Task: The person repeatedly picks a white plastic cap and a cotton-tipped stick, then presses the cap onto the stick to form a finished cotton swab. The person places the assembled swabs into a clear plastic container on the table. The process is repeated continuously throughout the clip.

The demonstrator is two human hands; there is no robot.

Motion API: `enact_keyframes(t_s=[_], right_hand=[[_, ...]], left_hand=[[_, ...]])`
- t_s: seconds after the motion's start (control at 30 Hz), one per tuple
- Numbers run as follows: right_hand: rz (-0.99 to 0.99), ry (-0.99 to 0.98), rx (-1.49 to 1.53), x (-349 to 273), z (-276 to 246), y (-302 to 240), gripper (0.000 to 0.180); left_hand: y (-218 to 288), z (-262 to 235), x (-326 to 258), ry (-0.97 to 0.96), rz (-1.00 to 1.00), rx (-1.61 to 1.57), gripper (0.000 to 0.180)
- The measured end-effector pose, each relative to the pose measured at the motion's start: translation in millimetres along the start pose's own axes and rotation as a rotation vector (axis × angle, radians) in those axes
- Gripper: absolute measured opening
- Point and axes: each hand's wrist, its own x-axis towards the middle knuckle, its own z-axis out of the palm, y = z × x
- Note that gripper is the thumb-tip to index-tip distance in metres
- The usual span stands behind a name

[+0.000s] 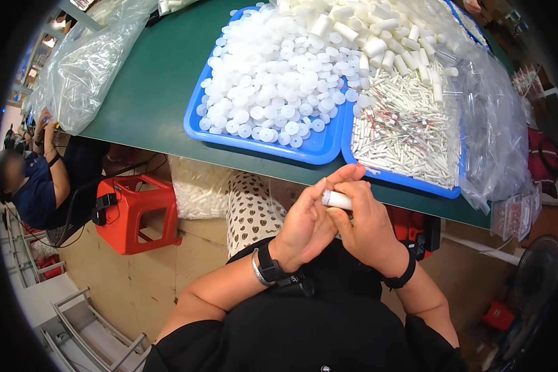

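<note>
Head view:
Left hand [307,223]: fingers curled round the small white tube [336,199], below the green table [149,93] edge.
Right hand [366,223]: closed on the same tube, touching the left.
Blue tray [260,147]: white caps.
Second tray [409,181]: thin white sticks.

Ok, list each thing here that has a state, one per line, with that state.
White tube: held crosswise in both hands, below the table edge.
Left hand: closed on the tube.
Right hand: closed on the tube.
Left tray: heaped with white caps.
Right tray: full of thin sticks, white tubes piled at its far end.
Clear bag: lying on the table, partly filled.
Red stool: upright, unoccupied.
</note>
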Motion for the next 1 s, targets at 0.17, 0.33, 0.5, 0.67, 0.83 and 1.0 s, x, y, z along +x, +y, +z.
enact_keyframes(t_s=[0.17, 0.33, 0.5, 0.67, 0.83, 1.0], right_hand=[[-0.073, -0.064, -0.054, -9, -3, 11, 0.031], [-0.098, -0.115, -0.029, -10, -4, 12, 0.028], [0.007, 0.021, 0.08, -2, 3, 3, 0.029], [-0.057, -0.003, -0.057, -7, -5, 7, 0.026], [-0.026, 0.001, -0.027, -7, -3, -4, 0.022], [0.064, 0.052, 0.047, -5, 4, -8, 0.018]], left_hand=[[-1, -1, -2, -0.002, -0.03, 0.032, 0.05], [-9, -1, -7, 0.015, 0.005, 0.039, 0.05], [0, 1, -1, 0.006, 0.007, 0.078, 0.05], [1, 1, -5, -0.043, -0.011, 0.178, 0.052], [-12, 1, -9, -0.077, 0.047, 0.198, 0.056], [-9, 2, -6, -0.047, 0.026, 0.222, 0.06]])
